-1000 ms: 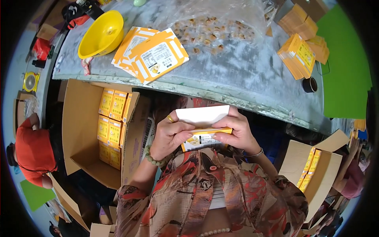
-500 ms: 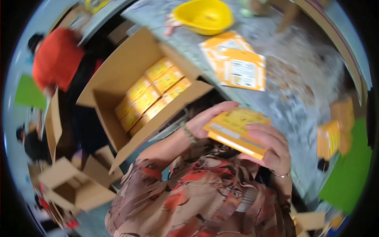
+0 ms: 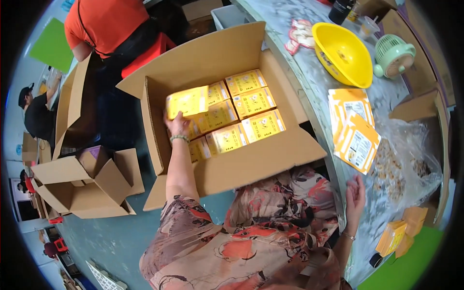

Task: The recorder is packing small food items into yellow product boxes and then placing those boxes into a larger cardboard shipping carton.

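Left hand (image 3: 179, 124) grips a yellow box (image 3: 187, 100) over the left side of an open carton (image 3: 208, 57); right hand (image 3: 355, 197) is empty, fingers loosely spread.
Similar boxes (image 3: 263, 124) stand in rows inside the carton. On the table (image 3: 371, 226) at right, flat orange-and-white packages (image 3: 357, 147) lie near the right hand; a yellow basin (image 3: 334, 44) stands farther off.
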`<action>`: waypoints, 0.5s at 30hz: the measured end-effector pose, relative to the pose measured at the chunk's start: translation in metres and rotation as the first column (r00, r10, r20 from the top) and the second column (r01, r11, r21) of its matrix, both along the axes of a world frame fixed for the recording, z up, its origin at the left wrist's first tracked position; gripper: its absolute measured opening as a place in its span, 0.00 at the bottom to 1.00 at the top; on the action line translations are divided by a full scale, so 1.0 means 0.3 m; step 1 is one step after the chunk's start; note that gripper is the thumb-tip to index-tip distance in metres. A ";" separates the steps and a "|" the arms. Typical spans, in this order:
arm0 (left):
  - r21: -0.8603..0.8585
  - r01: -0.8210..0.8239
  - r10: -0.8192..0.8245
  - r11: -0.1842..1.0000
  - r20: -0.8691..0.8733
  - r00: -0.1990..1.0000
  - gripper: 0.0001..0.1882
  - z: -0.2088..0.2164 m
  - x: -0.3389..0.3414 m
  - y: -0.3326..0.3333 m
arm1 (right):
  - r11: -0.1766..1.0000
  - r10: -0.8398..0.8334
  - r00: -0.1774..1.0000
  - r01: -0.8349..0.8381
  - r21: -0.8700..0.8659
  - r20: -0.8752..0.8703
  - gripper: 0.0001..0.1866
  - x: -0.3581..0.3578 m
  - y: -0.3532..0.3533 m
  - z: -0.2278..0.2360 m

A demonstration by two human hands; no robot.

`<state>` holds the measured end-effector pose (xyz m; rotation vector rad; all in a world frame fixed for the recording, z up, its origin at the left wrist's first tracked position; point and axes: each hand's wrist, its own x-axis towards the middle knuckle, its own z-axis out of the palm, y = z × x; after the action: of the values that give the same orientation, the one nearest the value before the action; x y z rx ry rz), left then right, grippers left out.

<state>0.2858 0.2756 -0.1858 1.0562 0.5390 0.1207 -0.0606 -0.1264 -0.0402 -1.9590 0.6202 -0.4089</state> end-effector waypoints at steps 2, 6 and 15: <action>-0.271 0.027 -0.054 0.962 -0.094 0.994 0.25 -0.300 0.069 0.259 | 0.997 -0.013 0.992 0.023 0.075 -0.127 0.22 0.000 0.017 -0.020; -0.068 -0.268 0.262 0.961 -0.086 0.961 0.33 -0.562 0.121 0.377 | 0.996 -0.035 0.983 0.048 0.070 -0.179 0.21 0.000 0.013 -0.048; 0.189 -0.260 0.298 0.947 -0.209 0.931 0.35 -0.650 0.133 0.361 | 0.986 -0.164 0.931 0.150 -0.067 -0.326 0.19 0.008 0.042 -0.062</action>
<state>0.3258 0.3837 -0.3807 1.1507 0.9083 0.2965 -0.0580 -0.1140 -0.0587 -2.0424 0.9953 -0.1895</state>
